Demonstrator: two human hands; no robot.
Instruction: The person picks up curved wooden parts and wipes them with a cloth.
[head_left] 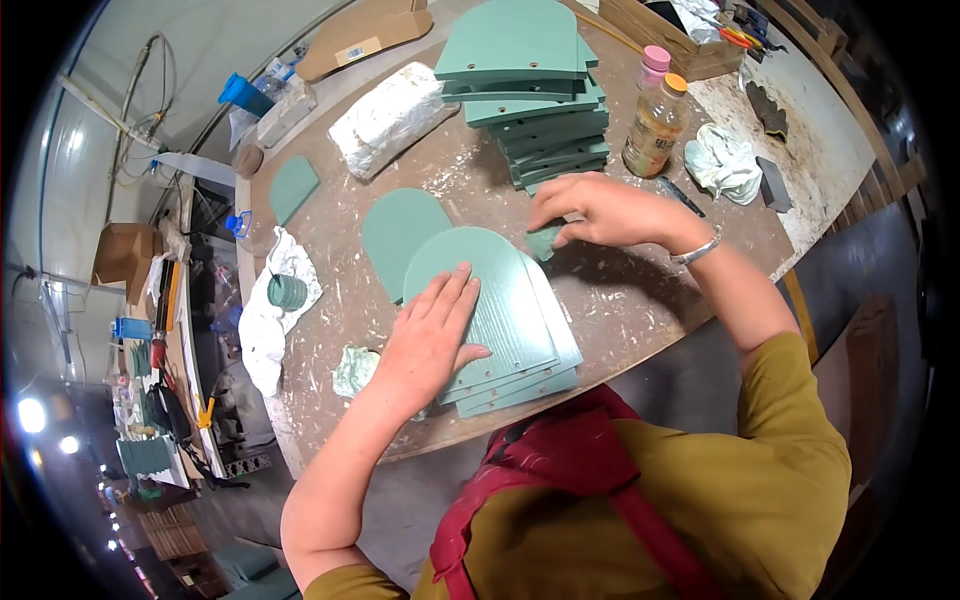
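My left hand (430,335) lies flat, fingers stretched out, on the top one of several green round-ended panels (505,310), fanned in a loose stack near the table's front edge. To the right of the panels, my right hand (605,212) pinches a small green pad (544,240) just above or on the tabletop; whether it is cloth or sandpaper I cannot tell. Another green panel (405,225) sticks out from beneath the far left of the stack. Beyond my right hand rises a tall pile of similar green panels (545,110), some with small holes along the edge.
On the worn brown table (330,240) are a white wrapped block (390,118), a small green piece (293,188), a white cloth with a green-stained cup (287,292) and a crumpled pale cloth (355,372). Rightward stand an orange-capped bottle (655,130), a pink-capped bottle (654,66) and a white rag (722,165).
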